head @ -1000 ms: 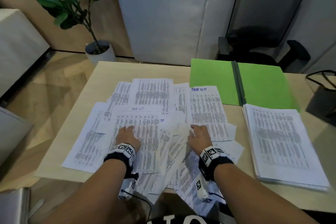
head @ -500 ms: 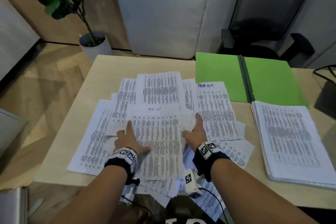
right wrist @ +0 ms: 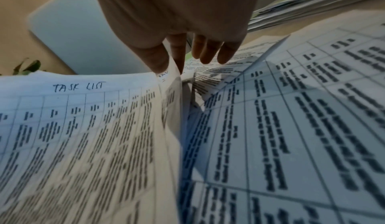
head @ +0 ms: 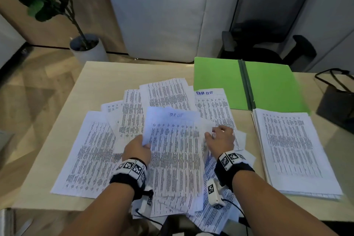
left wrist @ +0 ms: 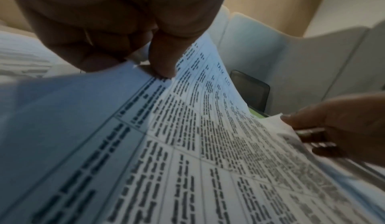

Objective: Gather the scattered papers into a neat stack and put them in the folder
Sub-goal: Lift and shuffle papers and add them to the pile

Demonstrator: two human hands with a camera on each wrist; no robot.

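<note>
On the surface (head: 99,76), a bundle (head: 174,159) of printed sheets headed "TASK LIST" is lifted off the loose papers (head: 90,155) near the middle, its far end raised and curved. The left hand (head: 136,150) grips the bundle's left edge, thumb on top of the page and fingers curled under it; in the left wrist view the thumb (left wrist: 164,59) presses the edge of the sheet. The right hand (head: 220,141) holds the bundle's right edge, pinching it between thumb and forefinger, as the right wrist view shows, with the other fingers (right wrist: 212,51) hanging loosely extended above the sheets below.

The loose papers fan out under and around the bundle: one large sheet lies to the left, several overlap toward the far side, and another sheet (head: 212,109) headed "TASK LIST" in blue lies just right of the bundle, its far corner overlapping the folder (head: 268,86). A few sheets hang over the near edge of the surface between the forearms.

The green folder lies open and flat at the far right of the surface. A squared stack (head: 293,149) of papers sits on the near side of it, covering the folder's near right corner.

A dark bag (head: 337,101) rests at the right edge. Beyond the surface stand a potted plant (head: 84,48) at the far left, a pale panel (head: 159,15), and a black chair (head: 272,25).
</note>
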